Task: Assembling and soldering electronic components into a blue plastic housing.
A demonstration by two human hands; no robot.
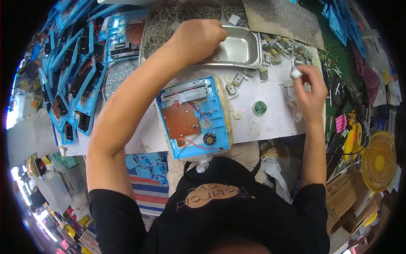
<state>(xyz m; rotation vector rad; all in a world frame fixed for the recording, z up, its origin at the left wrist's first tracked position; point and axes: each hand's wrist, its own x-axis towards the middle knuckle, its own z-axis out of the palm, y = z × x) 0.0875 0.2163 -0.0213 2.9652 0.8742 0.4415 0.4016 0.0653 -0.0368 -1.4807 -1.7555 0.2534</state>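
My left hand (198,41) is curled above the left end of a shiny metal tray (255,50). Its fingertips are turned away, so anything held in them is hidden. Thumb and fingers of my right hand (311,91) pinch a small white part (296,73) near the table's right side. Before me lies an open blue plastic casing (216,111), resting on a padded block (228,127). Inside it are a brown circuit board (179,120), a grey slotted bar (192,94), a round black speaker (209,139) and thin wires.
Many small metal pieces fill a wide tray (157,34) behind my left forearm. Small motors (272,58) cluster at the back right. A green disc (259,107) lies right of the casing. Blue casings (80,80) are stacked left; a yellow fan (379,161) stands right.
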